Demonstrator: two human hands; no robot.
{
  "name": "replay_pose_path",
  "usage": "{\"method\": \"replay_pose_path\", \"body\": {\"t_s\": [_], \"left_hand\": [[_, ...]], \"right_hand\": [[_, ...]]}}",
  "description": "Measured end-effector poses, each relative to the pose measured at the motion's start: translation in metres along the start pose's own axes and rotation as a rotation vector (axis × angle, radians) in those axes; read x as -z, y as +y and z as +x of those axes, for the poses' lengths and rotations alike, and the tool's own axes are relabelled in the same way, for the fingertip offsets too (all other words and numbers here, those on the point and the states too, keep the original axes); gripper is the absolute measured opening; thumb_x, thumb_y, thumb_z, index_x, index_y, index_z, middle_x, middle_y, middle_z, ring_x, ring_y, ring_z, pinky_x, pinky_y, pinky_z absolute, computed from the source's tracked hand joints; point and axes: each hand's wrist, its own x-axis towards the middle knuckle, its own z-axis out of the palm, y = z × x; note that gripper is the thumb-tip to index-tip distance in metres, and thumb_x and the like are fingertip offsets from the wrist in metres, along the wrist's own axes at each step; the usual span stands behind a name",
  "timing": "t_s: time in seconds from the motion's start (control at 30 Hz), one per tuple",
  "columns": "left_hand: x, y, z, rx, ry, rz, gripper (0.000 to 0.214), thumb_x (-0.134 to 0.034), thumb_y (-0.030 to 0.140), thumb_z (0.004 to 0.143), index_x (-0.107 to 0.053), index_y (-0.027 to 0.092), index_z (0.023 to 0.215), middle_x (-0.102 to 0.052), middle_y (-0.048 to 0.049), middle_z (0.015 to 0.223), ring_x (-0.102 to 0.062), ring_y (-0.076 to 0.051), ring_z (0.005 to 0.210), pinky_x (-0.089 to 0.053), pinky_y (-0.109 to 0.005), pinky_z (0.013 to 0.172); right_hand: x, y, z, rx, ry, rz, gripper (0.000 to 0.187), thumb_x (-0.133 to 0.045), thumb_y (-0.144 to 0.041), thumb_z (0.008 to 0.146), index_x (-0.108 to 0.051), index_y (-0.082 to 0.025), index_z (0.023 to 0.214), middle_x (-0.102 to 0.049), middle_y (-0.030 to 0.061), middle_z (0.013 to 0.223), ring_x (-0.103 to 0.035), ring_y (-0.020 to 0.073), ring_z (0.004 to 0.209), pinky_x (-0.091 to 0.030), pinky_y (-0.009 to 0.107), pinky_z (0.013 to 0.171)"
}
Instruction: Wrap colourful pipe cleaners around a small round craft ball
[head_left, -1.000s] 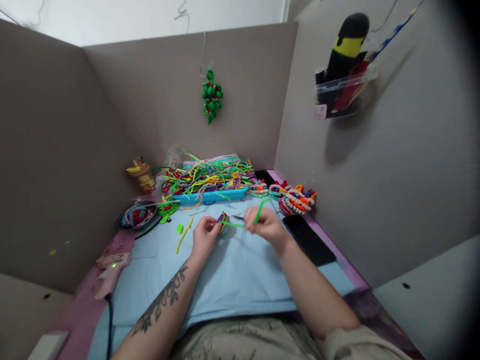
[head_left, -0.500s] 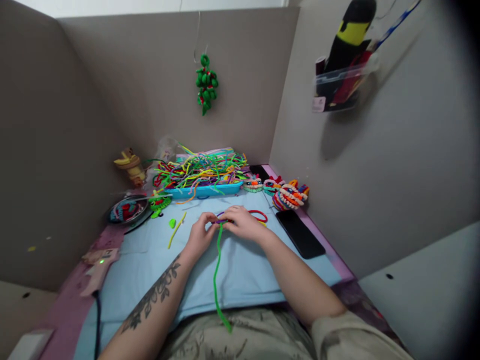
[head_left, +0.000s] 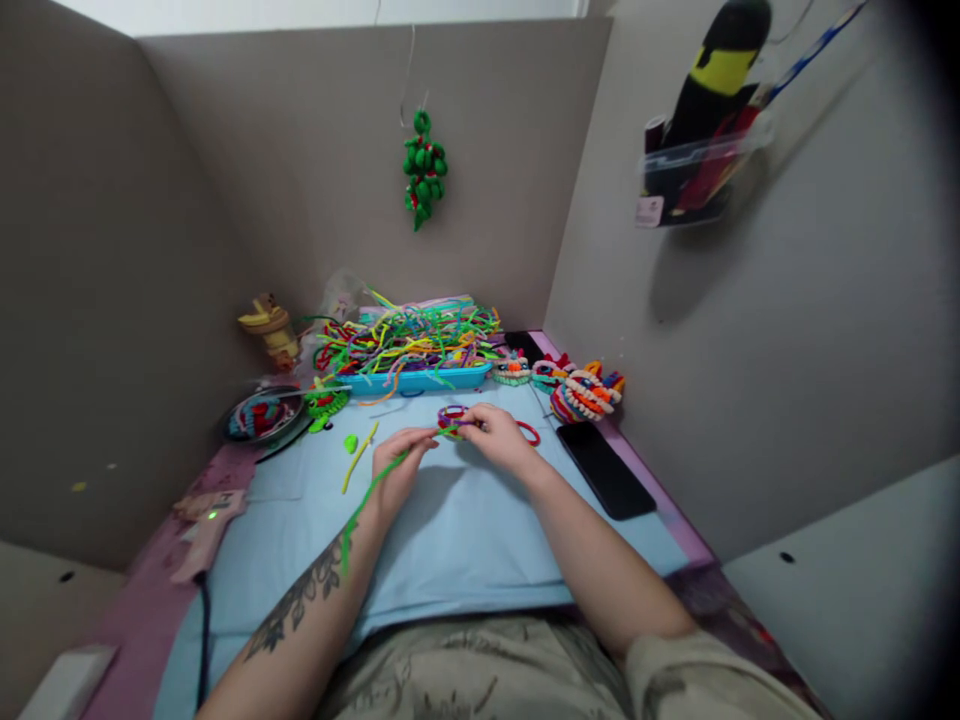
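your patterned clothing [head_left: 480, 670] fills the lower edge, against a pale blue cloth [head_left: 480, 560] spread over the pink table [head_left: 139, 625]; a black cord [head_left: 204, 640] runs up on your left to a pink glue gun [head_left: 204, 545] with a small green light showing; your left hand [head_left: 397, 470] is near the middle of the cloth, its fingers closed on a green strip [head_left: 367, 495], whose loose end trails back over your wrist and forearm; your right hand [head_left: 495, 440] is just beside it, thumb and fingers pinching a small bundle of coloured strips [head_left: 451, 414], purple showing most; the bundle is just past your left fingertips, the front end of the green strip reaching it, though whether the two are joined is too small to tell; a red loop [head_left: 532, 434] shows beyond your right wrist; a black phone [head_left: 606, 470] lies to the right; a short yellow strip [head_left: 360, 458] and a green scrap [head_left: 350, 443] lie left of your left hand; farther off are a round dish [head_left: 279, 438] at left, a blue tray [head_left: 420, 381] heaped with loose strips [head_left: 405, 340], and colourful fuzzy figures [head_left: 589, 395] at right; a green ornament [head_left: 424, 170] hangs against the back wall [head_left: 495, 230]
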Motion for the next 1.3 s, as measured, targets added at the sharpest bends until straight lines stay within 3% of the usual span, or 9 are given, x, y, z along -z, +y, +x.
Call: {"method": "replay_pose_path", "body": {"t_s": [0.1,0.17,0.33,0.5,0.67,0.9,1.07,1.2,1.3], "left_hand": [[0.001,-0.003,0.004,0.214,0.074,-0.142,0.020,-0.066,0.033,0.071,-0.072,0.017,0.082,-0.068,-0.0038,0.066,-0.065,-0.017,0.063,-0.051,-0.028,0.064],[0.000,-0.007,0.007,0.273,0.105,-0.221,0.024,-0.069,0.035,0.068,-0.070,0.016,0.083,-0.067,-0.0023,0.064,-0.064,-0.016,0.061,-0.050,-0.028,0.064],[-0.002,-0.011,0.011,0.308,0.154,-0.344,0.036,-0.074,0.037,0.063,-0.066,0.016,0.092,-0.066,-0.0008,0.073,-0.062,-0.014,0.067,-0.049,-0.026,0.068],[-0.002,-0.008,0.009,0.415,0.053,-0.440,0.046,-0.072,0.042,0.063,-0.059,0.018,0.100,-0.059,0.0017,0.070,-0.061,-0.014,0.065,-0.050,-0.027,0.061],[-0.005,-0.012,0.007,0.353,0.078,-0.412,0.040,-0.071,0.040,0.064,-0.060,0.017,0.095,-0.061,0.0001,0.074,-0.059,-0.012,0.062,-0.048,-0.024,0.060],[-0.004,-0.014,0.008,0.234,0.095,-0.289,0.026,-0.072,0.034,0.063,-0.063,0.017,0.080,-0.064,-0.0004,0.072,-0.059,-0.013,0.066,-0.046,-0.025,0.066],[0.003,-0.014,0.013,0.403,0.004,-0.336,0.044,-0.073,0.040,0.062,-0.061,0.018,0.098,-0.064,0.0002,0.072,-0.059,-0.013,0.066,-0.045,-0.024,0.064],[0.009,-0.012,0.012,0.551,-0.088,-0.235,0.038,-0.059,0.054,0.072,-0.061,0.016,0.073,-0.051,0.0029,0.052,-0.046,-0.009,0.044,-0.034,-0.020,0.043],[0.006,-0.006,0.007,0.310,-0.186,-0.012,0.036,-0.055,0.049,0.077,-0.061,0.016,0.062,-0.050,0.0014,0.050,-0.048,-0.011,0.047,-0.037,-0.022,0.045]], "right_hand": [[0.006,0.001,0.001,-0.105,0.006,0.224,0.012,-0.061,-0.028,0.072,-0.062,-0.016,0.069,-0.060,-0.0013,0.065,-0.051,0.0125,0.062,-0.037,0.024,0.060],[0.006,0.002,0.001,-0.145,-0.060,0.365,0.015,-0.063,-0.031,0.071,-0.061,-0.016,0.069,-0.059,-0.0018,0.062,-0.050,0.0116,0.059,-0.036,0.024,0.058],[-0.002,0.005,-0.001,-0.182,-0.227,0.532,0.022,-0.067,-0.035,0.068,-0.061,-0.015,0.070,-0.058,-0.0014,0.063,-0.049,0.0110,0.059,-0.036,0.024,0.059],[-0.011,0.007,-0.002,-0.261,-0.243,0.602,0.031,-0.070,-0.043,0.066,-0.060,-0.015,0.075,-0.056,-0.0028,0.063,-0.047,0.0096,0.056,-0.034,0.022,0.056],[-0.017,0.009,-0.003,-0.297,-0.224,0.647,0.033,-0.073,-0.043,0.062,-0.060,-0.014,0.070,-0.056,-0.0029,0.060,-0.047,0.0094,0.056,-0.036,0.022,0.057],[-0.018,0.010,0.001,-0.345,-0.098,0.614,0.028,-0.074,-0.036,0.056,-0.056,-0.014,0.060,-0.053,-0.0049,0.053,-0.045,0.0089,0.052,-0.035,0.023,0.057],[-0.016,0.018,0.003,-0.262,-0.007,0.518,0.018,-0.066,-0.030,0.064,-0.058,-0.015,0.065,-0.054,-0.0036,0.059,-0.046,0.0103,0.056,-0.034,0.023,0.058],[-0.012,0.024,0.006,-0.197,0.226,0.353,0.018,-0.059,-0.032,0.071,-0.056,-0.016,0.065,-0.052,-0.0027,0.060,-0.046,0.0120,0.059,-0.035,0.024,0.059],[-0.011,0.021,0.005,-0.116,0.331,0.176,0.014,-0.057,-0.030,0.074,-0.057,-0.016,0.070,-0.055,0.0001,0.068,-0.049,0.0151,0.068,-0.038,0.027,0.065]]}}
